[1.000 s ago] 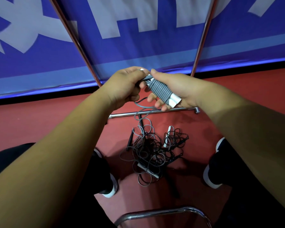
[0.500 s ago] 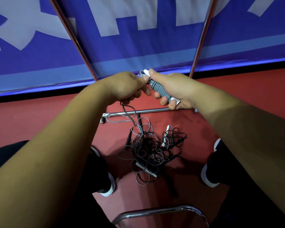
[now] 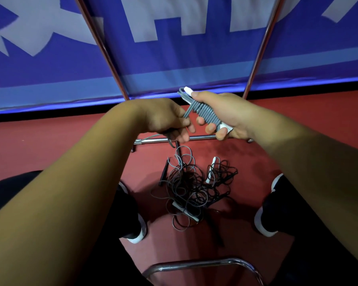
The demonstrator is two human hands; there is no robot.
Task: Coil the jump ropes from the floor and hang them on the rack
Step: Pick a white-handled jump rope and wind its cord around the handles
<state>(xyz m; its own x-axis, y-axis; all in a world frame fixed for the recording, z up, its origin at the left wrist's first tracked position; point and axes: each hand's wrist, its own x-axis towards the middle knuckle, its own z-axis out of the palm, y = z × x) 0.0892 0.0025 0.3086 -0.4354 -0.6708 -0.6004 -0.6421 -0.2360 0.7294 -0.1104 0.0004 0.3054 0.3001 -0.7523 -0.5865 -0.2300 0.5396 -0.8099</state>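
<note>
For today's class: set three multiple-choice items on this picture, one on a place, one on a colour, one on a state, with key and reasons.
1. Where does the tangle of ropes lie? A: on a shelf. B: on the red floor. C: in a box.
2. What colour is the cord wound round the white handles? A: yellow. B: green. C: grey.
3. What is the right hand doing? A: gripping the handles. B: hanging empty. C: pressing the floor.
Key: B, it lies spread on the floor; C, the windings are grey; A, its fingers curl round the bundle.
</note>
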